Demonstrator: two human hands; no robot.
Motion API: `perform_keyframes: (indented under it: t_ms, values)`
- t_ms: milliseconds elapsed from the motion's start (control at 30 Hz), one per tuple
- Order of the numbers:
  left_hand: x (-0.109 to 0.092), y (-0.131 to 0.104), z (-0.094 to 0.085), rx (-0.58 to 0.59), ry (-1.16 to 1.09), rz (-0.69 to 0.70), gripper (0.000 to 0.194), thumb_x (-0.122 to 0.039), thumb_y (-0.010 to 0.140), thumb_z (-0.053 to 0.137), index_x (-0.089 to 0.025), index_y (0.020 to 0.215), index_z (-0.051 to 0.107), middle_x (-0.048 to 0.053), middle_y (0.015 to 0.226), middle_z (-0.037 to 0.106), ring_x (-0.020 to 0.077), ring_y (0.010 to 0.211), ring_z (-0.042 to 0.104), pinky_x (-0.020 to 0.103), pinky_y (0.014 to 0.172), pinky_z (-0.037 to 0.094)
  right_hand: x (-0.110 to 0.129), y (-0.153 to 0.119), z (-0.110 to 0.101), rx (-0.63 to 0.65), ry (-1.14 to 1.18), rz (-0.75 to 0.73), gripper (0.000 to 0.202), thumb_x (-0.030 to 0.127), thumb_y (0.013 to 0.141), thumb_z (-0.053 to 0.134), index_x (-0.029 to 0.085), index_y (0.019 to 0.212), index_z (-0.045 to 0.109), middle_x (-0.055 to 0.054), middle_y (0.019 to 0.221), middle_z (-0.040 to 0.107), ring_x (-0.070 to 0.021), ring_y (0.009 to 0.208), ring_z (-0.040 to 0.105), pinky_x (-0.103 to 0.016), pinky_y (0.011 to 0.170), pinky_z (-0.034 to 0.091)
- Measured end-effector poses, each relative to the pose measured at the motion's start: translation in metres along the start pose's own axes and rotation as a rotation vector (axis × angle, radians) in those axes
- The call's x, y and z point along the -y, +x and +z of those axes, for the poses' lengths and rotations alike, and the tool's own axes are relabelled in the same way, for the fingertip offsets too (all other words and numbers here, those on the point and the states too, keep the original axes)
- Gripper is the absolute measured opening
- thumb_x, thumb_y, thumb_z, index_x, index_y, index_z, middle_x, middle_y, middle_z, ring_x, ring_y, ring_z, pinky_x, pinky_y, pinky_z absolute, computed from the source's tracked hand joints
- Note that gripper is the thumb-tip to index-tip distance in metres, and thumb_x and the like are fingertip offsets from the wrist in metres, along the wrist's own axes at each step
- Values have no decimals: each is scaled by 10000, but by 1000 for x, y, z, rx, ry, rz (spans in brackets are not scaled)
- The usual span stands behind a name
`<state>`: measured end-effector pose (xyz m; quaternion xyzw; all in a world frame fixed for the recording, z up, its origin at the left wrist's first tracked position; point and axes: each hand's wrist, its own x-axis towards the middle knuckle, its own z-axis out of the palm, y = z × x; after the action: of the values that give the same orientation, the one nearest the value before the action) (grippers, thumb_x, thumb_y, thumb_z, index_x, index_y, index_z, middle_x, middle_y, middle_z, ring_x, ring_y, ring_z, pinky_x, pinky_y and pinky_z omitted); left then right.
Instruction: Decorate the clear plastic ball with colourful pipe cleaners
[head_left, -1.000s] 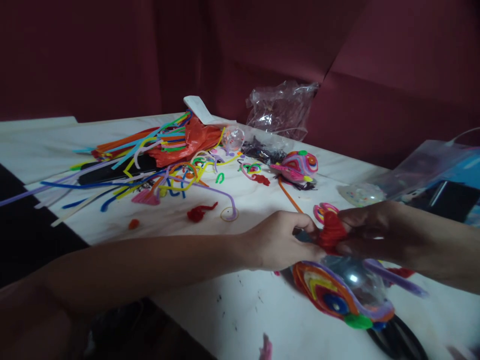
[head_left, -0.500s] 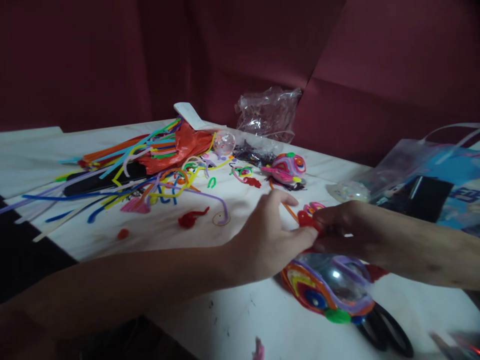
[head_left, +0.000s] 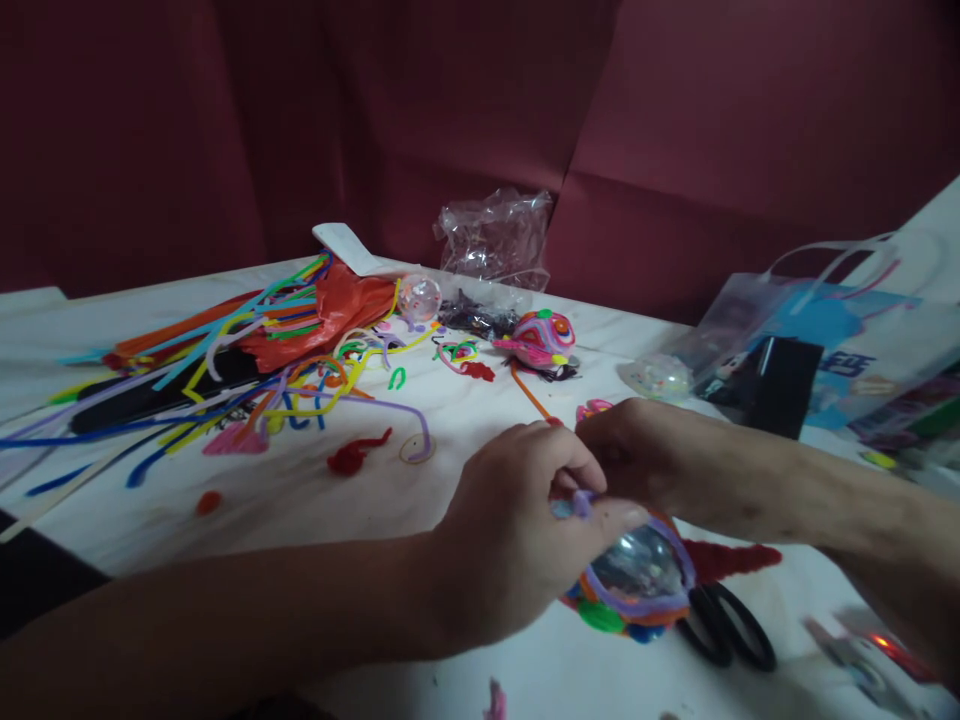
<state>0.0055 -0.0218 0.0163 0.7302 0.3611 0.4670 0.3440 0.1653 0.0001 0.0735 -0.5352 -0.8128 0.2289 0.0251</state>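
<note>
A clear plastic ball point(head_left: 641, 565) edged in purple, orange, green and blue fuzzy pipe cleaners lies under my hands. My left hand point(head_left: 529, 520) is closed on its near left side, with the thumb across the top and a purple pipe cleaner end point(head_left: 583, 503) by the fingers. Against the far side of the ball, my right hand point(head_left: 637, 450) is curled. Its fingertips are hidden, and what they pinch cannot be made out. A red pointed pipe cleaner piece point(head_left: 735, 562) sticks out to the right of the ball. Black-handled scissors point(head_left: 724, 625) lie just beside it.
Loose pipe cleaners point(head_left: 322, 385) and a red plastic wrapper point(head_left: 352, 305) spread over the left of the white table. Behind stand a finished pink ball point(head_left: 540, 340), a clear ball point(head_left: 420, 298) and crumpled clear plastic point(head_left: 495, 240). At right is a clear bag point(head_left: 840, 330).
The ball has turned and come up under my left hand, which has moved down onto it. The red piece between my fingers is now out of sight. The camera view has shifted right.
</note>
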Motion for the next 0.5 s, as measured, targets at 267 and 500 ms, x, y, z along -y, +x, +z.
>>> perform_keyframes:
  t_ms: [267,500]
  values:
    - [14,-1,1,65,-19,-75,193,-169,709,635,-167,592,481,-40,640,482,108,672,462,231,634,340,7,-5,-2,11,-86,-14,142,265,758,506,214,731,636,-12,673,595,-202,606,533,-247,472,348]
    - [21,-4,3,36,-186,-115,155,-148,698,628,-162,606,504,-30,738,466,99,696,464,214,642,362,10,-10,-3,28,-33,-24,149,268,783,526,206,759,659,0,676,615,-195,608,544,-237,505,391]
